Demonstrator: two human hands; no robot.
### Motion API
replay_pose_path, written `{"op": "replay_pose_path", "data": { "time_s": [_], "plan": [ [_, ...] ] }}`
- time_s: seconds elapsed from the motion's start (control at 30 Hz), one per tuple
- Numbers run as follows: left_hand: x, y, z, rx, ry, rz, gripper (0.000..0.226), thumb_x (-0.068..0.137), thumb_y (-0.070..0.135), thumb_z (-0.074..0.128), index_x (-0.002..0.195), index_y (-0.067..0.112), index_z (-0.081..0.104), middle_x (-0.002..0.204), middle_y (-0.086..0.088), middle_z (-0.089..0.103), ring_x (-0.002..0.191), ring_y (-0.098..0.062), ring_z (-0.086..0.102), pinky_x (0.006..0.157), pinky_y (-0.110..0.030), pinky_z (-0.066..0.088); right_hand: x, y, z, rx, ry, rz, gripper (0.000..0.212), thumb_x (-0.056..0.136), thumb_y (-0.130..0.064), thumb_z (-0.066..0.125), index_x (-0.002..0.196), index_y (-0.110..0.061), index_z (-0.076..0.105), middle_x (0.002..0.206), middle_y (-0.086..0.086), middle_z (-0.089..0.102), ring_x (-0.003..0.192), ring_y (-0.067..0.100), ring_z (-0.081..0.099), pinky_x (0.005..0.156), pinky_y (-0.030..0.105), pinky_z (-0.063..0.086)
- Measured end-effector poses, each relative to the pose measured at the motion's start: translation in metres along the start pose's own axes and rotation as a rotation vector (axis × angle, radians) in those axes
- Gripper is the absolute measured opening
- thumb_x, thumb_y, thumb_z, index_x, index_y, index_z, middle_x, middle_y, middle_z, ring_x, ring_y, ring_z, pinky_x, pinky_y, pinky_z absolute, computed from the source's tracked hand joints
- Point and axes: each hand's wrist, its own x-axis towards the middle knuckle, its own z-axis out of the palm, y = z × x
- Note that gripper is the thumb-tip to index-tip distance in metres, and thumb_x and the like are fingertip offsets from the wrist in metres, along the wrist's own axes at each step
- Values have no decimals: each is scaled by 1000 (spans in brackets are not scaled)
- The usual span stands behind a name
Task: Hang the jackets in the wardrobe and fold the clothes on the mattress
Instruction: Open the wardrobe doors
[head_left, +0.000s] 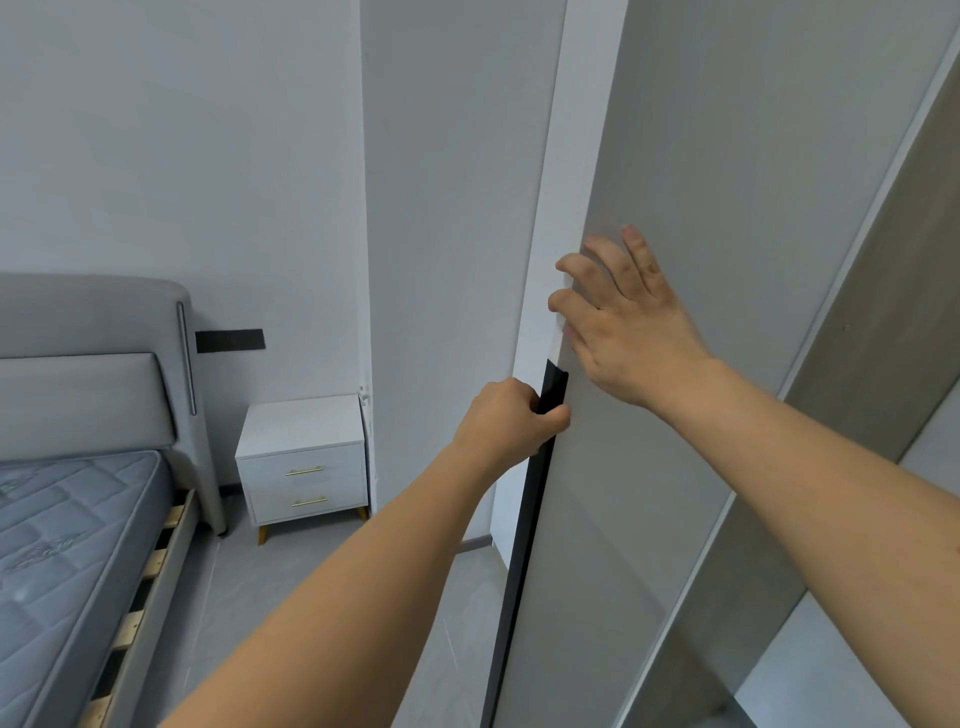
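The left hand (506, 415) grips the black handle (551, 387) on the edge of the wardrobe door (675, 156). The right hand (626, 319) lies flat on the door, fingers spread apart. The mattress (67, 540) is on the bed at the left, beside a nightstand (304, 457).

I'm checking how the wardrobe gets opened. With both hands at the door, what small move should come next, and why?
Probably pull the door further open with the left hand. Its grip is curled round the dark handle strip on the door's edge, while the right hand lies flat on the panel. No jackets or wardrobe interior show yet.
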Motion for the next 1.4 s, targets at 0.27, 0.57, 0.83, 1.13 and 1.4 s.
{"op": "replay_pose_path", "data": {
  "time_s": [0.27, 0.57, 0.83, 1.13, 1.4],
  "plan": [
    [34, -67, -48, 89, -259, -16, 61, 93, 68, 41, 119, 19, 65, 109, 4, 68, 95, -14, 65, 88, -35, 49, 63, -37, 13, -76, -77, 111, 44, 89, -13, 52, 133, -10, 53, 143, 15, 47, 141, 36, 35, 120, 54, 16],
    [130, -153, -168, 332, -190, 43, 61, 101, 55, 37, 152, 21, 33, 152, -2, 43, 135, -23, 46, 109, -37, 36, 184, -74, 106, 115, -370, 487, 54, 96, -19, 41, 149, -14, 30, 156, 10, 24, 148, 30, 12, 122, 48, -1],
    [232, -181, -169, 449, -340, 171, 63, 103, 52, 35, 155, 18, 24, 160, -1, 29, 145, -22, 32, 117, -40, 28, 205, -83, 203, 390, -497, 680, 57, 95, -21, 44, 149, -16, 28, 156, 5, 25, 145, 25, 20, 121, 43, 11],
    [368, -156, -106, 648, -436, 491, 64, 103, 50, 34, 157, 19, 19, 164, 3, 17, 150, -19, 17, 120, -37, 16, 196, 21, 320, 437, -297, 1276, 61, 95, -21, 45, 151, -13, 21, 155, 8, 20, 141, 29, 24, 117, 40, 21],
    [461, -102, -49, 962, -383, 925, 66, 102, 56, 22, 157, 20, 13, 166, 1, 3, 152, -20, -7, 122, -43, -10, 177, 136, 393, 336, 156, 1767, 57, 98, -24, 49, 150, -18, 25, 154, 6, 26, 137, 27, 32, 114, 42, 30]
  ]
}}
